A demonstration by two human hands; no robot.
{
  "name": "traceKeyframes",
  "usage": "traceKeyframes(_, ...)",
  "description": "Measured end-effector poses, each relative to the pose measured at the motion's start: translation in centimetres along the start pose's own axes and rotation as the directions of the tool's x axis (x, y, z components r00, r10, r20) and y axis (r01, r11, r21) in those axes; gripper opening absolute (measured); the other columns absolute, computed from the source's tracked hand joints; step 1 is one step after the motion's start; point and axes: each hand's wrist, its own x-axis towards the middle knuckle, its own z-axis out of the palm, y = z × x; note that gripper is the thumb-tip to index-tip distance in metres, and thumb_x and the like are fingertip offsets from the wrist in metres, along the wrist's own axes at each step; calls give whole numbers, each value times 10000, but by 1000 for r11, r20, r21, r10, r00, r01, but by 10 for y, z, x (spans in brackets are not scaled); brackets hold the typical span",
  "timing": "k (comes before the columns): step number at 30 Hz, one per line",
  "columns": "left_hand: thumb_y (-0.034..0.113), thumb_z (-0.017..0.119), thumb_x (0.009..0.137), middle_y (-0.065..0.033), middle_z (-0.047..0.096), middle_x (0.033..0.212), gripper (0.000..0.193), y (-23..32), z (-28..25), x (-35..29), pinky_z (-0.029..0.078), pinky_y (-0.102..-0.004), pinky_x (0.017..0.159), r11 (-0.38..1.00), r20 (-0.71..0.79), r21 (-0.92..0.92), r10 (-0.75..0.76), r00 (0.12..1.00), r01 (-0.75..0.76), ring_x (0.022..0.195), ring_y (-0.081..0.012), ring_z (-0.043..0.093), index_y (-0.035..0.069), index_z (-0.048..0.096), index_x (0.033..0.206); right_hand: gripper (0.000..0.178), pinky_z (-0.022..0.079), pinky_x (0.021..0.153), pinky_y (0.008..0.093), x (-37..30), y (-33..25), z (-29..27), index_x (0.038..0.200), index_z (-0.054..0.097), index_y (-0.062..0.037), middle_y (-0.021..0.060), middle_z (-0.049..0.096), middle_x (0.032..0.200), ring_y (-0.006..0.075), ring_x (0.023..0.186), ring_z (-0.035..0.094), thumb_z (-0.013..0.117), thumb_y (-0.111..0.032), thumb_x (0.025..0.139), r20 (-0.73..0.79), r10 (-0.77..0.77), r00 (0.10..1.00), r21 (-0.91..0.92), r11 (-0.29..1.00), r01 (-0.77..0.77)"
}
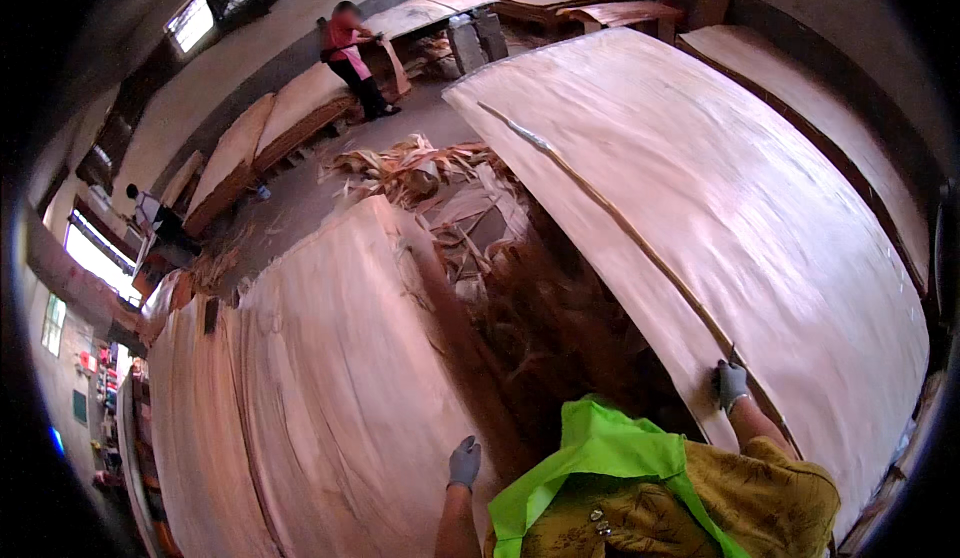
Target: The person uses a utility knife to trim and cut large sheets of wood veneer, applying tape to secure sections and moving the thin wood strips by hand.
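My right hand (pixel 732 385), in a grey glove, is closed over the large pale wood veneer sheet (pixel 740 188) on the right. A thin dark tip sticks out past its fingers; what it belongs to is too small to make out. Along that sheet, right beside the hand, runs a long thin wooden strip (pixel 640 243) with a whitish far end. My left hand (pixel 465 463), also gloved in grey, is at the near right edge of the left veneer sheets (pixel 340 358). Its fingers are loosely extended, and nothing shows in them.
Between the two stacks is a dark gap with veneer scraps (pixel 480 213) heaped at its far end. A co-worker in pink (pixel 345 43) stands by a far stack; another person (pixel 160 220) is at far left. More veneer stacks (pixel 810 108) line the walls.
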Motion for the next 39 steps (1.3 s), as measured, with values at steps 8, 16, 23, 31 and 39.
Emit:
traceKeyframes(8,294,576,860,-160,655,1043,354,93,-6,327,474,-347,867,962,38,-267,63,997,-51,968,-287,617,44,631,1105,260,484,671,350,6,40,-75,1130,542,-35,112,621,979,257,800,586,511,-156,901,-74,186,980,-70,979,-191)
traceKeyframes(16,332,548,903,-180,665,914,346,202,-9,620,482,-377,718,935,90,-299,225,970,-189,847,-314,635,19,645,1011,198,473,765,296,49,-137,201,1006,632,15,78,649,863,164,787,588,518,-63,863,-522,219,824,60,973,-221)
traceKeyframes(23,215,517,933,-41,605,950,302,314,-10,858,487,-269,651,775,242,-621,333,912,-118,786,-153,581,42,536,1180,283,333,370,237,197,-374,564,694,568,-79,-26,472,512,80,374,417,600,-270,900,-109,-365,925,90,923,375)
traceKeyframes(31,186,568,897,-117,566,1127,498,440,-52,1094,480,-290,747,786,431,-579,67,900,219,917,-178,566,24,392,1334,238,382,416,279,301,-524,787,773,591,-7,44,574,587,117,444,502,602,-224,871,20,-285,958,-227,932,282)
traceKeyframes(39,120,617,861,-161,524,1190,638,466,-35,1237,454,-306,840,664,450,-676,27,893,320,995,-221,538,-8,273,1383,190,427,509,291,383,-523,811,833,584,-29,56,596,663,142,568,550,692,-168,762,-121,-52,991,-516,856,-18)
